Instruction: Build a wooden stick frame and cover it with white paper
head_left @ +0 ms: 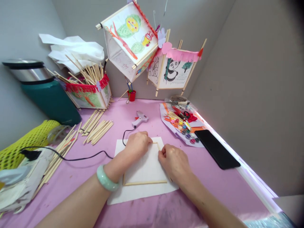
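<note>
on the white sheet (142, 192) lies a square frame of thin sticks (145, 183), in front of the person. at the frame's twelve o'clock the left hand (139, 144) has curled fingers, the tips at the far stick. at two o'clock the right hand (174, 160) has fingers bent close together, at the side stick. whether they pinch or only press, i cannot tell. beyond the sheet, at twelve o'clock, rests the glue gun (141, 119).

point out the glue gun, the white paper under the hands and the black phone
glue gun (142, 118): head view, on its body
white paper (145, 167): head view, on its bare middle
black phone (217, 148): head view, on the middle of its dark face
</note>
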